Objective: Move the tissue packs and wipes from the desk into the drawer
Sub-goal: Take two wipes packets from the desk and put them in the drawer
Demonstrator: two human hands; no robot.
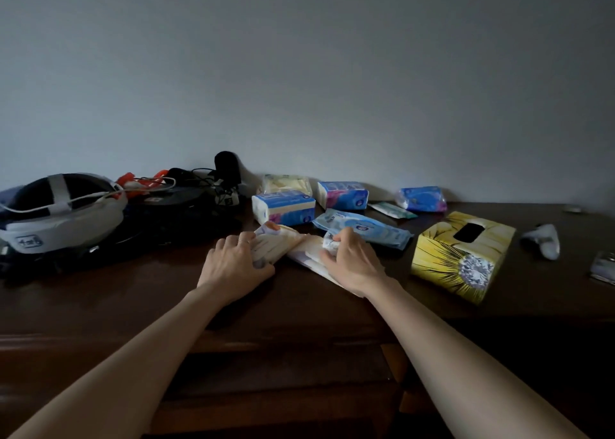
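On the dark wooden desk, my left hand grips a cream wipes pack with an orange corner. My right hand holds the end of a white flat pack lying beside it. Behind them lie a flat blue wipes pack, two blue-and-white tissue packs, a yellow pack, a small blue pack and a thin green sachet. The drawer front shows below the desk edge, between my forearms.
A yellow tissue box stands at the right. A white and dark headset, cables and a black microphone crowd the left. A white crumpled object and a metallic item lie far right. The wall runs right behind.
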